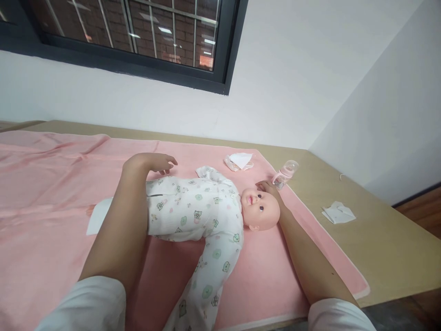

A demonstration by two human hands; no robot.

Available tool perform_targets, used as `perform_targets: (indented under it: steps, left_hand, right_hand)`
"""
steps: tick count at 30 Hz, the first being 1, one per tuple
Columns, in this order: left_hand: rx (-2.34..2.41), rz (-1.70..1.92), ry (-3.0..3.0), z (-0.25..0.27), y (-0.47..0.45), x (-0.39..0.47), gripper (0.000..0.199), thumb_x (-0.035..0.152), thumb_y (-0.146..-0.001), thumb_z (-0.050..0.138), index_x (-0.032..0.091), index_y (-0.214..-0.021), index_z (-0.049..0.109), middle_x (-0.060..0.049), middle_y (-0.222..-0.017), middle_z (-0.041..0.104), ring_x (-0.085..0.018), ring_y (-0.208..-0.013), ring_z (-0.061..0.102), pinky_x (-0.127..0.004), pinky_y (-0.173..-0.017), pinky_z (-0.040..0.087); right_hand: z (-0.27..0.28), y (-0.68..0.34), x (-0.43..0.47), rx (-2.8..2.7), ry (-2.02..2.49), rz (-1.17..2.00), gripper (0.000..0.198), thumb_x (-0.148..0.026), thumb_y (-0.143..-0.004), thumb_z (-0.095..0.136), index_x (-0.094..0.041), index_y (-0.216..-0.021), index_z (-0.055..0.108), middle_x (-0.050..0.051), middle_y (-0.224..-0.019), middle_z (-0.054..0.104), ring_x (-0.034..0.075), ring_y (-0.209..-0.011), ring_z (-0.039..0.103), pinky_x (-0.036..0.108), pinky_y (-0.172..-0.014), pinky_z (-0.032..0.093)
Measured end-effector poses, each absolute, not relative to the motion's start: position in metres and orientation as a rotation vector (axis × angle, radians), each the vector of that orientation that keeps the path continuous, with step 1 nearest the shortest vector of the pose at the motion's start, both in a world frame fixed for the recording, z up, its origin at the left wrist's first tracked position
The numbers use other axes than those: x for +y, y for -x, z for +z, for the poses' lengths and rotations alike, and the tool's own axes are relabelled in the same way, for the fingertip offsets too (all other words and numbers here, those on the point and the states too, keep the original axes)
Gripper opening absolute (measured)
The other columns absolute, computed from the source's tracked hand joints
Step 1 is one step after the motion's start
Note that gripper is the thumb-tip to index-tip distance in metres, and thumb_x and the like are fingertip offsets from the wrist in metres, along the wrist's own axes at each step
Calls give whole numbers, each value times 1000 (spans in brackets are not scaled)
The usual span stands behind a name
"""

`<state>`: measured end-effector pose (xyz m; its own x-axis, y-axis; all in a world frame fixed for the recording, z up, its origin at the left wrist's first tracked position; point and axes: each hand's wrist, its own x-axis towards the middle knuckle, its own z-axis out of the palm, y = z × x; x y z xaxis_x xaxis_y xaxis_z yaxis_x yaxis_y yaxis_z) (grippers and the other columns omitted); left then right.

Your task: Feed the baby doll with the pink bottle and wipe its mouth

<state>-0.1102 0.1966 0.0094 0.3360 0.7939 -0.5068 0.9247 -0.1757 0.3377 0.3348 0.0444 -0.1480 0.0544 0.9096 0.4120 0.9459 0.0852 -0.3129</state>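
Observation:
A baby doll [260, 209] lies on its back on a pink blanket [262, 276], its head toward the right. It wears a white garment [193, 207] printed with small green and brown animals; one long sleeve stretches toward me. My left hand [156, 162] is bent over the doll's lower body, on its far side, holding nothing, with its fingers apart. Behind the doll's head rests my right hand [268, 187], its visible fingers stretched out toward the left; the head partly hides it. Close to that hand stands a clear baby bottle [286, 174] with a pink handle, slightly tilted in view.
A plastic packet with white tissue [240, 161] lies on the blanket beyond the doll. Folded white tissue [339, 212] is on the wooden tabletop [389, 257] at right. A white wall [285, 69] and dark-framed window [220, 69] rise behind.

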Motion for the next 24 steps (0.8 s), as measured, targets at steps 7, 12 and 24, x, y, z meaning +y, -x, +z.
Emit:
perform_targets:
  steps: [7, 12, 24]
  left_hand:
    - [1507, -283, -2026, 11, 108, 193, 69, 35, -82, 44, 35, -151, 38, -7, -134, 64, -33, -136, 48, -53, -105, 44]
    - [1506, -286, -2001, 12, 106, 191, 66, 35, -84, 43, 36, -150, 38, -6, -133, 65, -31, -136, 48, -54, -108, 40]
    - [1493, -300, -2012, 9, 111, 198, 67, 33, -83, 44, 36, -149, 37, -5, -134, 64, -28, -132, 52, -49, -107, 43]
  right_hand:
    - [-149, -335, 45, -1829, 1847, -94, 32, -17, -84, 52, -17, -114, 63, 15, -110, 67, 26, -106, 63, 39, -91, 54]
    - [-147, -333, 43, -1858, 1865, -96, 31, -17, -86, 52, -14, -114, 64, 16, -112, 67, 27, -109, 62, 40, -96, 51]
    - [-157, -344, 57, -1829, 1852, -136, 28, -21, -90, 48, -14, -110, 67, 15, -112, 66, 25, -108, 64, 39, -95, 53]
